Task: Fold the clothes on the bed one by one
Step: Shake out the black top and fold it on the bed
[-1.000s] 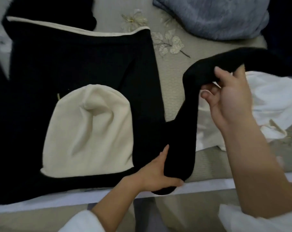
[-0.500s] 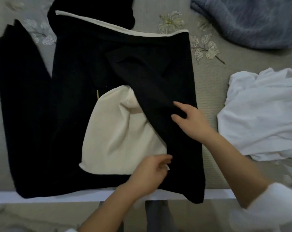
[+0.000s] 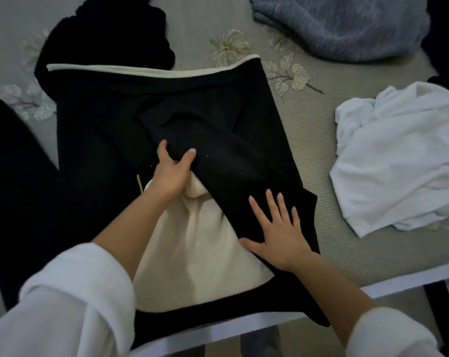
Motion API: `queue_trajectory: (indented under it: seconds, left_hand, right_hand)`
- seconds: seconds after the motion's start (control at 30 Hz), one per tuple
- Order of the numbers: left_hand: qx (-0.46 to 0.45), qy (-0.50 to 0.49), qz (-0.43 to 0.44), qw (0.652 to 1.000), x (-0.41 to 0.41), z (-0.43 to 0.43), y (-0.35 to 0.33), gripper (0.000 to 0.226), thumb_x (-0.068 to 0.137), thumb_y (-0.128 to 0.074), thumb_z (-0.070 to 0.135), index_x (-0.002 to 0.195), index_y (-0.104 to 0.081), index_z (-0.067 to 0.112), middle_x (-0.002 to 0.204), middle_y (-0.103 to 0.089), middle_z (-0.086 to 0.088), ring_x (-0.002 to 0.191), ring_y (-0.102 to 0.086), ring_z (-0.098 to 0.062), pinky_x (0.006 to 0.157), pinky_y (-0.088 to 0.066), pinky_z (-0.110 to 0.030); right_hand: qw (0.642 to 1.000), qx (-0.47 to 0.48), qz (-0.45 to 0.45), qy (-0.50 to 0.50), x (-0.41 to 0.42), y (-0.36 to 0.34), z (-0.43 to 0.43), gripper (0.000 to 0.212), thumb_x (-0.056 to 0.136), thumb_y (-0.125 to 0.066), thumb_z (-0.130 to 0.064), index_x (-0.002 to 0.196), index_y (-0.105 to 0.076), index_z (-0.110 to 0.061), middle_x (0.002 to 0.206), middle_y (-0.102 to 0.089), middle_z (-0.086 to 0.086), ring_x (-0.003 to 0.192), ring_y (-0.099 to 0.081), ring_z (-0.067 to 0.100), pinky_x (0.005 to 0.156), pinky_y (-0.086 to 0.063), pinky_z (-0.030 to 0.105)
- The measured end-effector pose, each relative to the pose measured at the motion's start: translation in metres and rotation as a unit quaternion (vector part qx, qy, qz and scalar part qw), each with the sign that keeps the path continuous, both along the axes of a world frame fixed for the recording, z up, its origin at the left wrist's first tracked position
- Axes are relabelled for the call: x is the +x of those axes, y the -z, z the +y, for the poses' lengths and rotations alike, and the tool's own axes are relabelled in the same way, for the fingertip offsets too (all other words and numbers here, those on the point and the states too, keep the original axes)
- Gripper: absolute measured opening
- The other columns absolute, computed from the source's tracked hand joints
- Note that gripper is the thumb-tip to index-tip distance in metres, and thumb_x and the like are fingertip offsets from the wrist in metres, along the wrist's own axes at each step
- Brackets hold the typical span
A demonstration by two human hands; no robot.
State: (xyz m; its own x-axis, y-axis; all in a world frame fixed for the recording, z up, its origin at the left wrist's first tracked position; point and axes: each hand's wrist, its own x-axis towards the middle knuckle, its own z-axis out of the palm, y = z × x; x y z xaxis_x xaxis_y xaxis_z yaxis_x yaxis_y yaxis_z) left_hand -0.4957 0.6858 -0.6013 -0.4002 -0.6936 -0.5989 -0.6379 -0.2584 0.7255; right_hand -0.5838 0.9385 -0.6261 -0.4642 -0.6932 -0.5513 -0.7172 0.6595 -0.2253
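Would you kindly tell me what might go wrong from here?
The cream hood is bunched under the folded sleeve where the left hand grips it, so the fold may turn out lumpy. The black hoodie overhangs the bed edge and could slide off once the right hand lifts.

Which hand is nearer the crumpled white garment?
Right. The right hand presses flat on the black sleeve, just left of the white garment; the left hand grips the sleeve farther left.
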Motion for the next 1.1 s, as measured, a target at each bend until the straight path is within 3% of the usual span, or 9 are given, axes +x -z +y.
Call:
queue_trajectory:
  seconds: [0.1, 0.23, 0.33, 0.43, 0.5, 0.6, 0.83, 0.97, 1.1]
  left_hand:
    - [-0.089, 0.048, -0.012, 0.995, -0.009, -0.017, -0.002, 0.08, 0.084, -0.069, 0.033, 0.149, -0.021, 0.03, 0.149, -0.038, 0.0, 0.131, -0.041, -0.022, 0.104, -0.035, -0.031]
    - [-0.235, 0.109, 0.022, 0.966, -0.013, -0.024, -0.016, 0.058, 0.086, -0.065, 0.011, 0.138, -0.046, 0.028, 0.129, -0.052, 0.003, 0.11, -0.049, -0.003, 0.09, -0.038, -0.016]
    - [-0.353, 0.127, 0.067, 0.924, -0.001, -0.023, -0.017, 0.058, 0.089, -0.058, 0.014, 0.142, -0.039, 0.028, 0.119, -0.047, 0.006, 0.103, -0.044, 0.0, 0.088, -0.033, -0.006]
    - [-0.298, 0.134, -0.116, 0.938, 0.011, -0.022, 0.001, 0.075, 0.09, -0.058, 0.032, 0.151, -0.014, 0.025, 0.153, -0.012, -0.013, 0.138, -0.018, -0.03, 0.111, -0.025, -0.039]
    - [-0.336, 0.224, -0.211, 0.89, 0.02, -0.019, 0.015, 0.077, 0.093, -0.046, 0.044, 0.152, 0.001, 0.028, 0.157, 0.02, -0.011, 0.144, 0.013, -0.033, 0.114, -0.006, -0.052]
    - [-0.395, 0.385, -0.205, 0.809, 0.035, -0.02, 0.034, 0.06, 0.098, -0.016, 0.045, 0.152, 0.006, 0.03, 0.158, 0.021, -0.002, 0.144, 0.022, -0.022, 0.116, 0.004, -0.05]
    - [-0.249, 0.387, -0.19, 0.867, 0.032, -0.026, 0.023, 0.059, 0.101, -0.02, 0.041, 0.152, 0.003, 0.024, 0.16, 0.016, 0.001, 0.144, 0.021, -0.018, 0.116, 0.009, -0.046]
    - [-0.299, 0.226, -0.09, 0.923, 0.083, -0.019, 0.002, 0.057, 0.1, -0.032, 0.036, 0.152, -0.013, 0.023, 0.161, 0.002, 0.001, 0.145, 0.017, -0.015, 0.114, 0.01, -0.039]
    - [-0.321, 0.074, -0.129, 0.936, 0.174, -0.016, -0.005, 0.055, 0.099, -0.04, 0.028, 0.15, -0.023, 0.02, 0.161, -0.004, -0.002, 0.146, 0.013, -0.015, 0.116, 0.007, -0.039]
  right_hand:
    - [0.999, 0.007, -0.029, 0.013, -0.002, -0.006, -0.003, 0.086, 0.079, -0.032, -0.079, 0.138, 0.026, -0.053, 0.155, 0.03, -0.005, 0.139, 0.035, 0.017, 0.111, 0.019, 0.044]
    - [0.985, -0.089, -0.074, 0.126, -0.007, -0.021, -0.012, 0.067, 0.089, -0.04, -0.064, 0.148, -0.015, -0.045, 0.161, 0.0, -0.01, 0.146, 0.011, 0.008, 0.116, 0.008, 0.043]
    - [0.973, -0.144, -0.08, 0.164, -0.005, -0.03, -0.025, 0.065, 0.089, -0.038, -0.065, 0.146, -0.009, -0.053, 0.16, 0.001, -0.013, 0.146, 0.008, 0.009, 0.116, 0.002, 0.047]
    - [0.98, -0.142, -0.068, 0.119, 0.005, -0.028, -0.046, 0.067, 0.085, -0.033, -0.072, 0.137, 0.008, -0.065, 0.159, 0.013, -0.016, 0.146, 0.016, 0.018, 0.111, 0.005, 0.053]
    - [0.987, -0.131, -0.036, 0.085, 0.013, -0.019, -0.058, 0.063, 0.085, -0.024, -0.073, 0.136, 0.013, -0.067, 0.157, 0.019, -0.016, 0.144, 0.023, 0.021, 0.108, 0.009, 0.055]
    - [0.996, -0.067, -0.005, 0.063, 0.023, 0.0, -0.066, 0.056, 0.09, -0.012, -0.067, 0.134, 0.023, -0.063, 0.155, 0.028, -0.012, 0.14, 0.032, 0.021, 0.108, 0.014, 0.061]
    - [0.997, -0.007, 0.015, 0.071, 0.031, 0.004, -0.08, 0.06, 0.096, -0.02, -0.057, 0.132, 0.029, -0.059, 0.154, 0.031, -0.008, 0.139, 0.033, 0.024, 0.108, 0.014, 0.062]
    - [0.985, -0.149, 0.081, 0.046, 0.061, -0.013, -0.102, 0.067, 0.095, -0.039, -0.036, 0.149, 0.001, -0.045, 0.16, 0.012, -0.008, 0.144, 0.021, 0.012, 0.114, 0.007, 0.054]
    - [0.976, -0.195, 0.072, -0.06, 0.122, -0.016, -0.137, 0.072, 0.088, -0.043, -0.033, 0.151, -0.009, -0.036, 0.16, 0.004, -0.007, 0.147, 0.008, 0.018, 0.114, -0.001, 0.053]
